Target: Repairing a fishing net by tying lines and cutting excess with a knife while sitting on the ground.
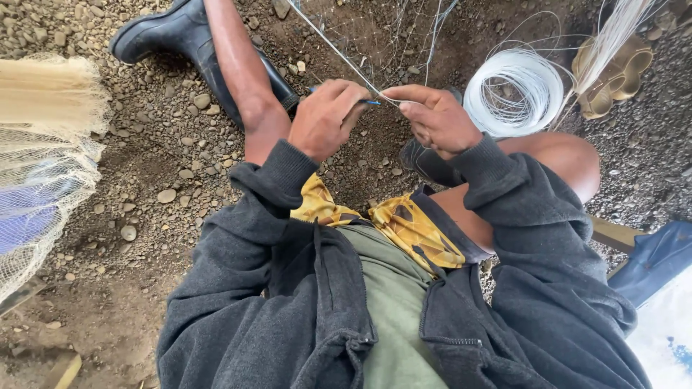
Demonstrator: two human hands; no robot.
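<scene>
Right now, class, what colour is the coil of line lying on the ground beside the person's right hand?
White. The coil of line shows best in the head view, on dark gravel.

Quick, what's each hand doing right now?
Left hand: closed around a thin blue tool.
Right hand: fingers pinched shut on the net line.

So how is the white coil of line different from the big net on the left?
The white coil of line is wound in a neat round ring on the gravel; the pale net hangs in a loose, bunched heap. The coil is bright white single strand; the net is cream, knotted into mesh. The coil lies near the right hand; the net sits away from both hands. Both are thin fishing-type line.
</scene>
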